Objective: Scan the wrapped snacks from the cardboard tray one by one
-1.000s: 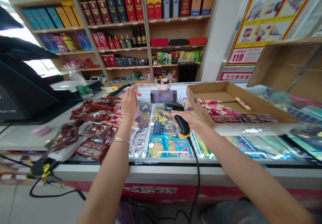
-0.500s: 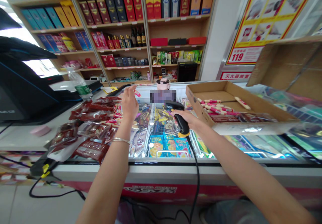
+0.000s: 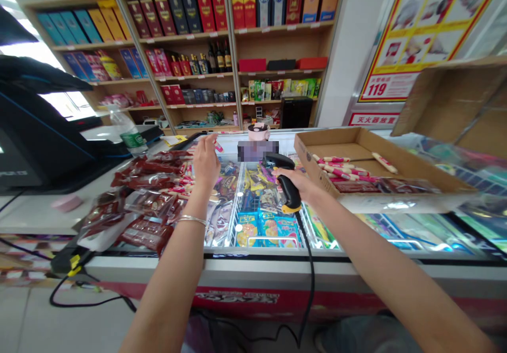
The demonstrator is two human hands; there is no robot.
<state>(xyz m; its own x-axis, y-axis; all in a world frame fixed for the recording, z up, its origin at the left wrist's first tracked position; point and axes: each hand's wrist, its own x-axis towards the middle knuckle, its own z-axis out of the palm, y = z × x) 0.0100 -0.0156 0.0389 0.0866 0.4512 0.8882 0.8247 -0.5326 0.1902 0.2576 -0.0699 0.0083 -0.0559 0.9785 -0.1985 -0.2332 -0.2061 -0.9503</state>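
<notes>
We note the left hand (image 3: 206, 176) raised over the chest freezer (image 3: 273, 268), fingers pressed together, their tips seemingly pinching a pink-banded sausage stick (image 3: 218, 147). The right hand (image 3: 301, 186) has its fingers wrapped round a black-and-yellow barcode scanner (image 3: 289, 192), whose cable (image 3: 311, 284) drops over the freezer's front edge. Just right of the scanner sits a cardboard tray (image 3: 307, 157) holding more sausage sticks (image 3: 336, 165). Red sausage packs (image 3: 146, 200) lie at the bench's (image 3: 35, 215) right edge, beside the freezer.
</notes>
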